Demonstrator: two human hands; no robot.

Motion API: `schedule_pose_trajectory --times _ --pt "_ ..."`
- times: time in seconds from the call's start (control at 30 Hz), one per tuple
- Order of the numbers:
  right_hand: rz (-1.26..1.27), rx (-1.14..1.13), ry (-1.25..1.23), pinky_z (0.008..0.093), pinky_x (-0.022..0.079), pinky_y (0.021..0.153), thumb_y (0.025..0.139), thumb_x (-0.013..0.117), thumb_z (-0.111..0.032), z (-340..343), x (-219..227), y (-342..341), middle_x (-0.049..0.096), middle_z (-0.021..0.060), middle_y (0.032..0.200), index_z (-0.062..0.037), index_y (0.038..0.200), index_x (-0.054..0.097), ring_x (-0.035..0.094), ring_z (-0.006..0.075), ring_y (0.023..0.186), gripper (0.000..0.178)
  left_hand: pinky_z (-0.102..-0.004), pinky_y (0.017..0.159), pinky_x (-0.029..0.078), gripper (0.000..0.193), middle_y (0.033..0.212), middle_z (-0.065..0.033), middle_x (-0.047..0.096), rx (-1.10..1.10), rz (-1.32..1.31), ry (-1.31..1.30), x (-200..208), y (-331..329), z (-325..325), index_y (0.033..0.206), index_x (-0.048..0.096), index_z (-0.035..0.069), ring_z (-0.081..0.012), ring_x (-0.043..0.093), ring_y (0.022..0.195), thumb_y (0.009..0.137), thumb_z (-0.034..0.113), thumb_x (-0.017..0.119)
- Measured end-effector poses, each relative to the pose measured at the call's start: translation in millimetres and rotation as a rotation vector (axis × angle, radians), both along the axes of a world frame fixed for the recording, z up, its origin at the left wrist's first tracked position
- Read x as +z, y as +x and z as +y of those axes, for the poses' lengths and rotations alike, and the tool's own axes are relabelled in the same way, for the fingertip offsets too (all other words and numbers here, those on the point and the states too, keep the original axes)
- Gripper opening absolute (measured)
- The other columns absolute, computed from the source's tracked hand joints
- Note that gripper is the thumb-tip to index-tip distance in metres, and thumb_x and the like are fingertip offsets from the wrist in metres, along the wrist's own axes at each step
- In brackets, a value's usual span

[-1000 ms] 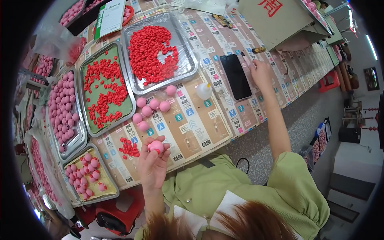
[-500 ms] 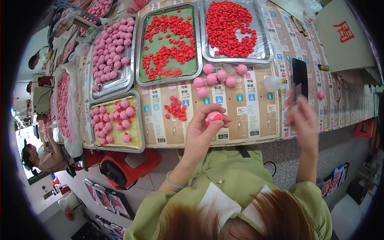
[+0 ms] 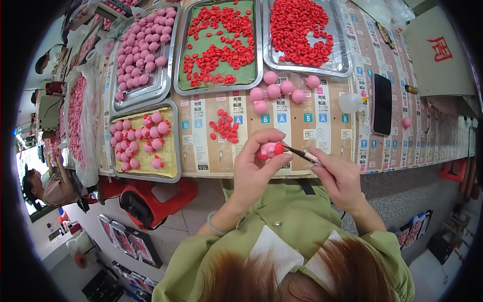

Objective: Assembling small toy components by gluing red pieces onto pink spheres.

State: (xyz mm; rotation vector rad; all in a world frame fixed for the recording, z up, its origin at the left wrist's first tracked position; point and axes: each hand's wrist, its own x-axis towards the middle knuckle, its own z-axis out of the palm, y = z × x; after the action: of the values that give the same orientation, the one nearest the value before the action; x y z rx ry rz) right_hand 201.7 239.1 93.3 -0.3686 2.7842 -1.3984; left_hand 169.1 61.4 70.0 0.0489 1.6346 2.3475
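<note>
My left hand (image 3: pixel 257 168) holds a small pink ball (image 3: pixel 269 149) with a red piece on it, just above the table's near edge. My right hand (image 3: pixel 338 173) grips a thin dark tool (image 3: pixel 298 151) whose tip touches the ball. Several loose pink balls (image 3: pixel 279 91) lie on the cardboard-covered table (image 3: pixel 307 132) beyond my hands. A small pile of red pieces (image 3: pixel 225 128) lies to the left of them.
Metal trays stand at the far side: one with red pieces (image 3: pixel 301 31), one green-lined with red pieces (image 3: pixel 219 44), one with pink balls (image 3: pixel 142 50), and a yellow-lined one (image 3: pixel 147 142). A black phone (image 3: pixel 382 103) and a white bottle (image 3: pixel 350 102) lie right. Another person (image 3: pixel 46 187) sits far left.
The view has swung so the table sits square. My right hand came back from the phone side with the thin tool and brought its tip to the ball in my left hand.
</note>
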Motion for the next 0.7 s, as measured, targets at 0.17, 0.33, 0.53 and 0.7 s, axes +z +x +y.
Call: schedule_pose_trajectory --times 0.17,0.33,0.53,0.7 --pt "0.014 0.006 0.047 0.0276 0.039 0.048 0.071 0.058 0.0 -0.5 -0.2 -0.5 0.054 0.0114 0.064 0.0015 0.103 0.054 0.052 0.0203 0.053 0.032 -0.0229 0.077 0.042 0.031 0.096 -0.0076 0.049 0.038 0.058 -0.056 -3.1 -0.6 0.8 0.099 0.048 0.0 -0.0122 0.052 0.086 0.071 -0.01 0.057" --pt "0.005 0.031 0.072 0.0277 0.038 0.047 0.071 0.058 -0.001 -2.2 -0.8 -1.4 0.054 0.0112 0.063 0.0012 0.103 0.054 0.052 0.0202 0.052 0.032 -0.0227 0.077 0.042 0.029 0.097 -0.0074 0.047 0.059 0.127 -0.128 -7.7 -1.2 0.6 0.096 0.048 0.0 -0.0118 0.052 0.085 0.07 -0.01 0.057" --pt "-0.072 -0.001 0.002 0.0278 0.04 0.049 0.072 0.057 -0.001 -4.6 1.4 -3.7 0.055 0.0118 0.065 0.0006 0.102 0.055 0.052 0.0202 0.053 0.03 -0.0226 0.077 0.041 0.028 0.096 -0.0075 0.046 0.063 0.17 -0.184 -5.2 -2.8 -0.5 0.094 0.048 0.0 -0.0116 0.052 0.084 0.07 -0.01 0.057" --pt "-0.085 -0.051 -0.019 0.027 0.041 0.052 0.073 0.056 -0.001 -9.1 -0.2 -1.4 0.057 0.0126 0.07 0.0006 0.1 0.056 0.053 0.0203 0.055 0.027 -0.0232 0.077 0.041 0.028 0.096 -0.0079 0.046 0.08 0.278 -0.286 -8.5 -3.4 -1.0 0.094 0.048 0.0 -0.0118 0.051 0.084 0.07 -0.01 0.057"
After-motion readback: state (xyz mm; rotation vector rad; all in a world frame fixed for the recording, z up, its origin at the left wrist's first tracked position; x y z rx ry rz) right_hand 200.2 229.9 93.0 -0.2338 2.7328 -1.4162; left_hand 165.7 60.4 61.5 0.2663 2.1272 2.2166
